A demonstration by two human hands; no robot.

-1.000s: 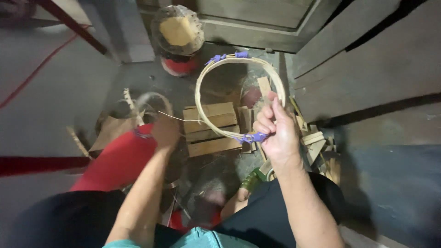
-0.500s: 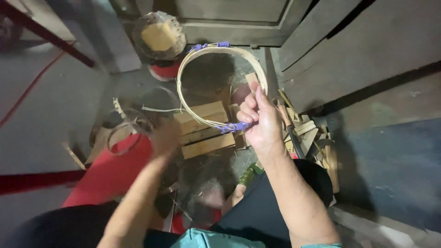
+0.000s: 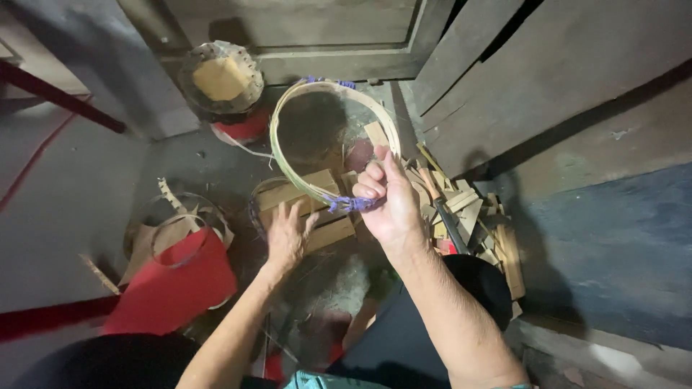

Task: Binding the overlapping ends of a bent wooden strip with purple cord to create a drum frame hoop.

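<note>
Since the earlier pictures, the left hand [image 3: 288, 234] had left the loose curl of strip at the left and come across to lie flat, fingers spread and gripping nothing, on the wooden block [image 3: 306, 209] in the middle of the floor. The right hand [image 3: 389, 202] had kept its hold on the hoop, which sat a little higher and nearer the door than before.

Its fingers [image 3: 367, 189] were curled shut and the thumb pressed against them, pinching the hoop [image 3: 288, 169] at its near edge, right on a purple binding [image 3: 346, 204] with loose ends poking out. The hoop was held up off the floor, tilted, above the block.

As a judgement, the ring itself looked formed: a pale flat strip bent into a closed oval, with a second purple tie [image 3: 328, 81] at its far edge. Nothing was woven or fitted inside it, so whatever fills it seemed yet to be made.

Farther out, wood offcuts [image 3: 479, 216] lay piled by the right wall, a red cloth [image 3: 169, 288] with strip coils [image 3: 176, 223] lay at the left, and a round basket [image 3: 220, 79] stood on a red pot near the far door.
</note>
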